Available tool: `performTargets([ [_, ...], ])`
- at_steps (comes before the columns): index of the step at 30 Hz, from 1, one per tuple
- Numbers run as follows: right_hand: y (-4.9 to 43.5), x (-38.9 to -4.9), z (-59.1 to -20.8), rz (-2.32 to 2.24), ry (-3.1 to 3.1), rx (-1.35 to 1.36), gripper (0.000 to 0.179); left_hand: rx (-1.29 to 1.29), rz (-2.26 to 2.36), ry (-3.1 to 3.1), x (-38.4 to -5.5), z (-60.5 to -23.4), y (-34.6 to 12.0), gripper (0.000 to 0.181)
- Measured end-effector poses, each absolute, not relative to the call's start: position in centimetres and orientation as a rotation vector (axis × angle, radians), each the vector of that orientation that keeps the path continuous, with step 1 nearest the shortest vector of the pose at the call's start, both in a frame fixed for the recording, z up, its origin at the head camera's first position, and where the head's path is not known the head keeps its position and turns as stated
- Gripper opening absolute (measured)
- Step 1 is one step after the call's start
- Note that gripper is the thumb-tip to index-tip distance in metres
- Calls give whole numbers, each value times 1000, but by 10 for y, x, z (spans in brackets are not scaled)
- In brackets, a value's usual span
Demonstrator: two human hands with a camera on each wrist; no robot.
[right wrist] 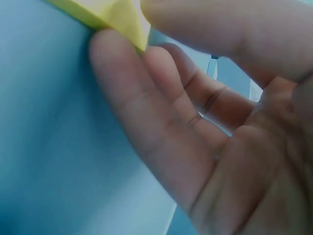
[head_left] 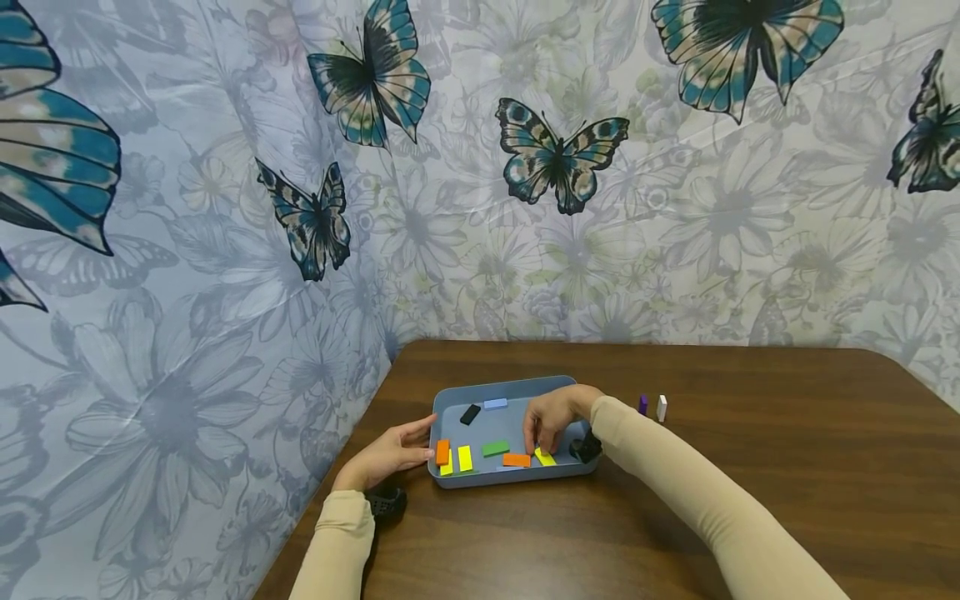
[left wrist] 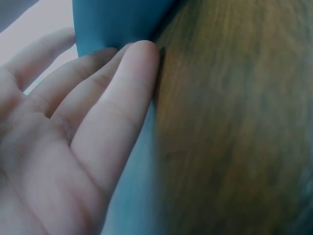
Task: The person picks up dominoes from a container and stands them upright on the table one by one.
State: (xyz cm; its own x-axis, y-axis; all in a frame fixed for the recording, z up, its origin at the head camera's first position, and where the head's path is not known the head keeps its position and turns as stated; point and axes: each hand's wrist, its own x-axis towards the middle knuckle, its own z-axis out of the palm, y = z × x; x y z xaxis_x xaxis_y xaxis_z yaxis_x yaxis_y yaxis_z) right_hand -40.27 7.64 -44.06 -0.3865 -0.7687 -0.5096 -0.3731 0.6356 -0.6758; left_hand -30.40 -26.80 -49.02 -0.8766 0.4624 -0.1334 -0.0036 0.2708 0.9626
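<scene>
In one tray (head_left: pixel 487 429), right grip (head_left: pixel 553 417) pinches one of three yellow blocks (head_left: pixel 545 458); relaxed left grip (head_left: pixel 386 454) touches the rim (head_left: pixel 510 386).

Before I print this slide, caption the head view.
Left hand touching a blue-gray tray, right hand pinching a yellow block inside it.

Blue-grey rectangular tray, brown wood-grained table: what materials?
Tray: probably moulded plastic, matte; uniform colour, rounded corners. Table: solid wood or wood-look laminate, satin; streaked grain, soft sheen. The pictures don't settle which.
</scene>
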Motion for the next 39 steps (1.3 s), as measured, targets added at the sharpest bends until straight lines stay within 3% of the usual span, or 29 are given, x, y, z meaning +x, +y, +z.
performTargets([
  [39, 73, -407, -443, -475, 2197, -1008, 22, 415, 1643, 2149, -308, -492, -270, 81],
])
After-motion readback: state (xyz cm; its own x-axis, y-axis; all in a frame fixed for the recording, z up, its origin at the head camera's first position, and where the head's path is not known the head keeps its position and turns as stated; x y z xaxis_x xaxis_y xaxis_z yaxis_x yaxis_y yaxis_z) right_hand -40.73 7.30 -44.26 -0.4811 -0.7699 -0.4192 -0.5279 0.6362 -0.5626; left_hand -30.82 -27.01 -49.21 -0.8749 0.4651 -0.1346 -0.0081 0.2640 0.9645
